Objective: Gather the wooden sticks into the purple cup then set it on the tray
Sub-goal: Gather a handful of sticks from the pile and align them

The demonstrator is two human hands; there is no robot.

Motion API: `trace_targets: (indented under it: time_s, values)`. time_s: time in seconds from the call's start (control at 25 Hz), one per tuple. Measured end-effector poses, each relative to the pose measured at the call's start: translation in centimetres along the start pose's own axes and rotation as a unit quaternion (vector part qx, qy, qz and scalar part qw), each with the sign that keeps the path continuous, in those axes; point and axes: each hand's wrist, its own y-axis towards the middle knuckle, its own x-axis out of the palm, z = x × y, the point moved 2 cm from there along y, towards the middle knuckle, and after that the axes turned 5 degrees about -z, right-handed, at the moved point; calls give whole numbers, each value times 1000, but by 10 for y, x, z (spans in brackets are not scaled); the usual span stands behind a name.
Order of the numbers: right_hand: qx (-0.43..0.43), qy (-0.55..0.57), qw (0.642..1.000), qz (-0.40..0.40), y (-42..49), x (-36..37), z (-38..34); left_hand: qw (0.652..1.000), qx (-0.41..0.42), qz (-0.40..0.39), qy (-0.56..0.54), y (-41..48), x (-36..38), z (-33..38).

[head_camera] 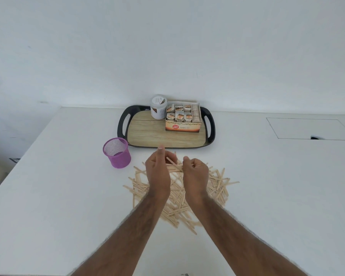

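In the head view, the left hand (157, 172) and right hand (195, 172) meet over a scattered pile of flat, pale wooden sticks (217, 186) lying beneath and beside them. Both have fingers curled, pinching a few sticks between them, though the left's grip is partly hidden. The purple wire-mesh cup (117, 153) stands upright just left of the left hand and the black-rimmed, wood-patterned tray (122, 124) lies beyond both; the sticks look light, stiff and slippery, so I would square a bundle and grip its middle.
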Motion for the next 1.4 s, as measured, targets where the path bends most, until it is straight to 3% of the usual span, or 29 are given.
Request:
trace_targets:
  time_s: [0.08, 0.24, 0.36, 0.6, 0.88, 0.96, 1.08, 1.2, 1.28, 1.4]
  values:
    - [4, -17, 1000, -18, -4, 0, 7, 998, -48, 18, -21, 4, -1, -2]
    - [16, -50, 998, -41, -12, 2, 22, 965, -170, 72, -184, 11, -8, -4]
    - [59, -40, 997, -13, -18, 8, 31, 939, -181, 117, -267, 5, -3, -10]
    - [76, -59, 994, -52, -14, 6, 24, 968, -141, 69, -194, 3, -5, -10]
    - [55, -56, 994, -73, -27, 11, 21, 957, -149, 81, -235, 4, -3, -5]
    - [11, -47, 994, -95, -30, 7, 19, 944, -167, 117, -261, 13, -11, -3]
    - [-134, -114, 981, -84, -39, 1, 17, 917, -203, 139, -314, 18, -16, -2]
    - [-160, -101, 982, -26, -32, 1, 13, 900, -252, 104, -340, 2, -4, -9]
    - [-141, -91, 986, -15, -19, -1, 9, 909, -254, 81, -320, -5, 0, -12]
    - [-167, -154, 974, -19, -12, -6, 1, 952, -220, 51, -208, -9, -1, -15]
